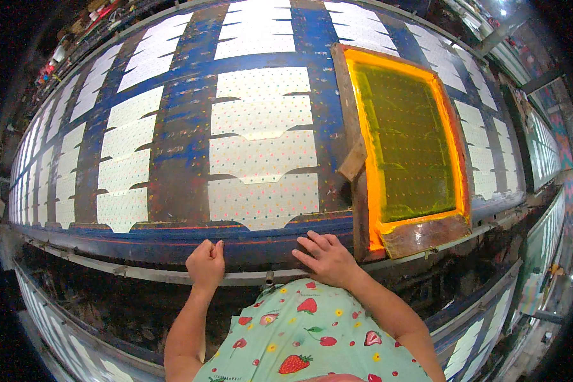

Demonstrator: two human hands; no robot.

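The frame (362, 105), a rectangular printing screen, lies on the surface (183, 137) to the person's right, its near end close to the front edge. Its sides are of worn, brownish wood. A bright orange band (454, 143) runs round the inside, uneven in width and smeared at the near left corner. The mesh (407, 143) is a translucent yellow-green; rows of dots and the curved edges of sheets show through it. A brown strip (426, 235) crosses the near end, glossy and stained. A small wooden block (353, 160) sits at an angle on the left side.

The left hand (205, 264) is at the front edge, fingers curled into a loose fist, thumb uppermost; no object is seen in its grip, though the inside of the fist is hidden. The right hand (328, 258) is at the same edge, just left of the frame and apart from it, fingers partly spread and slightly bent, holding nothing visible. Firm contact with the edge cannot be confirmed for either hand.

Directly ahead lies a column of pale sheets (262, 153) with notched, curved edges and small multicoloured dots. Further columns stand on both sides. The surface shows blue and dark brown areas, scuffed and spotted.
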